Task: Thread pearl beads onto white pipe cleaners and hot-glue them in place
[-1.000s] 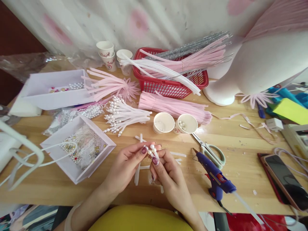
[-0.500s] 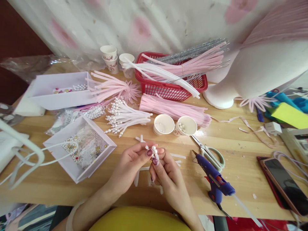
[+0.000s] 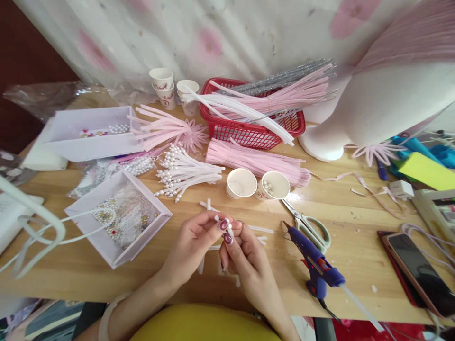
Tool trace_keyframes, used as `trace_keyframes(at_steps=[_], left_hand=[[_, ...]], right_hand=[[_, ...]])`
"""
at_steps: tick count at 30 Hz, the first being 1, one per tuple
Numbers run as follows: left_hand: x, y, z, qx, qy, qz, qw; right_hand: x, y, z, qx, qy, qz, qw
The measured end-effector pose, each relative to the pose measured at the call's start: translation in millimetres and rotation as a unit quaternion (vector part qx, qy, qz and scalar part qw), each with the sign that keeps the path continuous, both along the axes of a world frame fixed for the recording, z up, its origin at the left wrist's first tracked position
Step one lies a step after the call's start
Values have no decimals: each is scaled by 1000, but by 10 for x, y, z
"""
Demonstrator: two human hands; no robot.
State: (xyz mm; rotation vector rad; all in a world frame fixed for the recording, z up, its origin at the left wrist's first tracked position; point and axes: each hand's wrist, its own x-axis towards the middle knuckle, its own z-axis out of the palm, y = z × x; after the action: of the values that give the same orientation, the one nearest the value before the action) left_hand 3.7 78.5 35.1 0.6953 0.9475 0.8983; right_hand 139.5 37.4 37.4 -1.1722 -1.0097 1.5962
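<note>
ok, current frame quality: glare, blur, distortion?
Head view: bright glare on the pale brown wooden tabletop, just right of the white paper cup holding pearls; head view: thick curved white tube at left looks soft; head view: large white mannequin form at right looks stretched, likely wide-angle; head view: small white pearled piece between left hand and right hand lacks fine detail.

A pink-flowered white curtain point(image 3: 249, 42) hangs behind a wooden table point(image 3: 350, 203).

Soft light is brightening the table point(image 3: 341, 203); glare is whitening a patch toward three o'clock, the white tube point(image 3: 59, 229) at nine o'clock is blurring.
</note>
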Motion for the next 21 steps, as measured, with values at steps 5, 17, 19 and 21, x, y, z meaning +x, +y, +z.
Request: trace_keyframes(at_steps=[5,17,19,21], left_hand=[[6,23,17,12,18,11,1000],[27,13,4,-16,-39,2,999],[17,7,-7,-23,-59,8,998],[8,2,-21,-22,-60,22,998]], right_hand=[[-13,14,-22,-4,8,1,1000],[-20,63,-5,-2,25,-34,999],[-20,73,-6,-9,34,-41,999],[-21,77,-13,-15,39,-42,998]])
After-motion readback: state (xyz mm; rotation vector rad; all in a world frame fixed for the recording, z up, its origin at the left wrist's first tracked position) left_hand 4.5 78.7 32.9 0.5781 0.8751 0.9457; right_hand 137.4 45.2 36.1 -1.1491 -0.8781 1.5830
